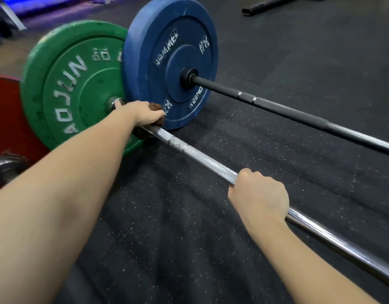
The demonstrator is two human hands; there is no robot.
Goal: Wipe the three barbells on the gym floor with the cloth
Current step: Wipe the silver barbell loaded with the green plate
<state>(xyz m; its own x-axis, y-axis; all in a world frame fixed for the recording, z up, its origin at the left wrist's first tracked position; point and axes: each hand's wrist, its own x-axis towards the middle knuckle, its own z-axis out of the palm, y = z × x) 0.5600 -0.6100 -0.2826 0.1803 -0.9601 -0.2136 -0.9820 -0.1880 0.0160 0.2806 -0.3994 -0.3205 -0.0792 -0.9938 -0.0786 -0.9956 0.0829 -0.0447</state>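
Flooring (189,238) of black speckled rubber fills the head view, with two bars lying across it from far left to near right. The silver barbell (202,160) is the nearer of the two; its far left end runs into a green plate (68,84) that stands upright on the floor. The left hand (143,113) reaches out along a bare forearm and is clamped over this bar just beside the green plate, its fingers curled down round a brown cloth (155,106) that is bunched between palm and steel; tufts of the cloth show above the knuckles and below the wrist. The right hand (259,194) grips the same bar nearer and further right, on the knurled stretch, fingers wrapped over the top and out of sight beneath, thumb towards the plate. Beyond it lies the black barbell (277,108), well apart from the silver one at the right, its far left end carrying a blue plate (171,62) that overlaps the right edge of the green plate. Left of the green plate a red plate (5,119) shows in part at the edge of the view, and in front of it sits a round dark metal part (5,165), too blurred to identify. A black frame (277,5) rests on the floor at the far right.
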